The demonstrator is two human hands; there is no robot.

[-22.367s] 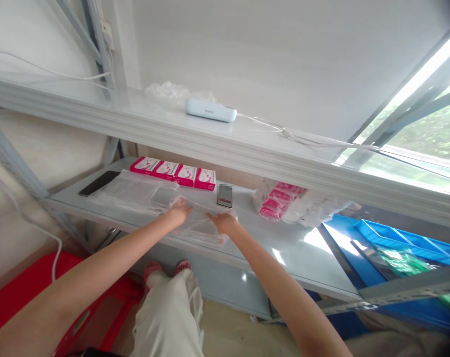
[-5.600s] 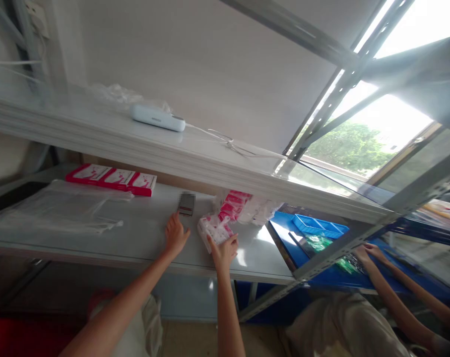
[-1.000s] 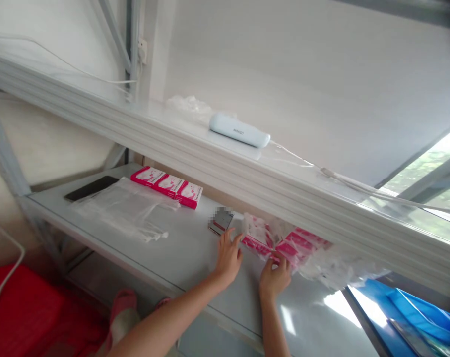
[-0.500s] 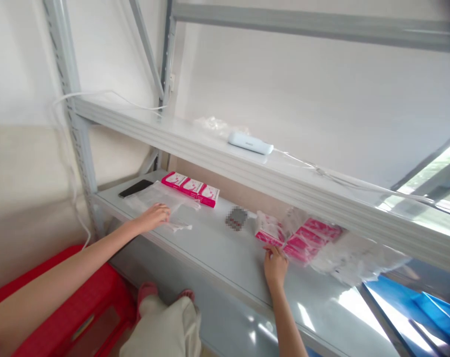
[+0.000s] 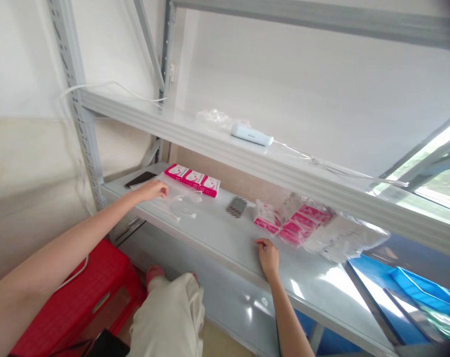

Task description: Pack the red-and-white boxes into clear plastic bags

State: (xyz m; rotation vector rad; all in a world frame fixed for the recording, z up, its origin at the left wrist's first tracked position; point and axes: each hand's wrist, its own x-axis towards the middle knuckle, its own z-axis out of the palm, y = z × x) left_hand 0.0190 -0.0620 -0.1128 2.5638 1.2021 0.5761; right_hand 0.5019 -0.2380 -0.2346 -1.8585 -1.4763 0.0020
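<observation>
My left hand (image 5: 156, 190) is over a clear plastic bag (image 5: 176, 198) on the lower shelf, its fingers closed on the thin film. Loose corners of clear bags spread toward the shelf's front edge. Just behind stand three pink-and-white boxes (image 5: 192, 179) side by side. My right hand (image 5: 268, 256) rests on the shelf with its fingers curled in, and nothing shows in them. Beyond its fingertips, slightly apart, lies a pink-and-white box in clear wrap (image 5: 267, 218). More bagged pink boxes (image 5: 302, 224) are to its right.
A dark phone (image 5: 140, 179) is at the left end, and a pixelated dark item (image 5: 236, 207) lies mid-shelf. Flattened clear bags (image 5: 340, 240) lie at right. Above, the upper shelf's beam (image 5: 210, 148) carries a pale blue device (image 5: 252, 135). A red stool (image 5: 83, 292) stands below left.
My left hand has moved farther back over the clear bag. My right hand has shifted left, away from the wrapped boxes. The view has tilted slightly.
</observation>
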